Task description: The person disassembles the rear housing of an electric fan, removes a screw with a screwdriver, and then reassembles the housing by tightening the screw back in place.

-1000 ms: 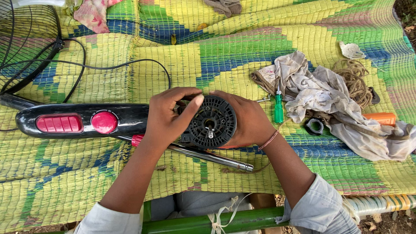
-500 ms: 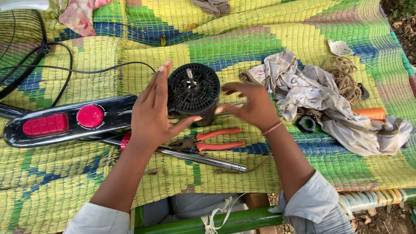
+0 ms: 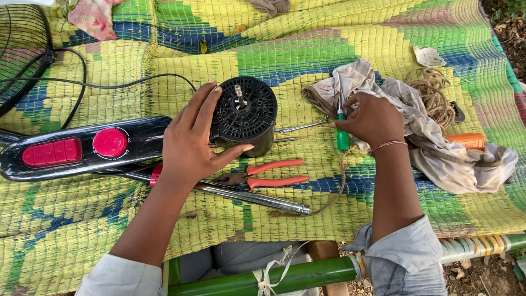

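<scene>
A woven plastic mat in yellow, green and blue (image 3: 383,49) is spread over a raised cot, seen from above. At its centre a round black fan motor housing with a slotted face and a bare metal shaft (image 3: 244,115) is stood upright, shaft pointing up. It is steadied by the left hand (image 3: 189,142), whose fingers are spread against its left side with the thumb hooked under its lower edge; the hand is pressed on the housing rather than closed around it, seemingly so that it does not tip or roll.

The right hand (image 3: 375,118) is closed on a green-handled screwdriver (image 3: 342,134), gripped near the top of its handle, with the handle's end pointing toward the person. It is held just beside a crumpled grey-white cloth (image 3: 438,148) on which other tools appear to be kept within reach: an orange-handled tool (image 3: 466,140) is partly tucked in its folds.

Left of the motor, a long glossy black fan control body with a red round knob and a red button panel (image 3: 82,148) is laid flat. Below it a chrome metal tube (image 3: 252,198) and red-handled pliers (image 3: 268,174) are laid side by side. A coil of brown twine (image 3: 433,96) lies behind the cloth. A black wire fan guard (image 3: 19,55) and a black power cord (image 3: 109,85) occupy the upper left.

No box, tray or other container is seen; everything is laid loose on the mat.
</scene>
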